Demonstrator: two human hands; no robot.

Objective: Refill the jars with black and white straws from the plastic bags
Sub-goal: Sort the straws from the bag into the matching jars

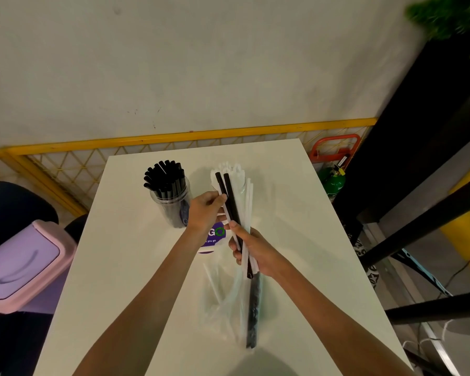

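Note:
A clear jar (171, 204) packed with black straws (164, 177) stands at the table's far left. To its right, a second jar with a purple label (215, 236) holds white straws (232, 169), mostly hidden behind my hands. My right hand (255, 252) grips a mixed bundle of black and white straws (246, 210) in front of that jar. My left hand (205, 211) pinches one black straw (221, 183) of the bundle. A clear plastic bag (228, 302) with a few white and black straws lies on the table near me.
The white table (125, 267) is narrow, with a yellow mesh fence (65, 161) behind it. A pink and purple bin (22, 264) sits left of the table. A green cylinder (333, 183) and black table legs (418, 229) stand to the right.

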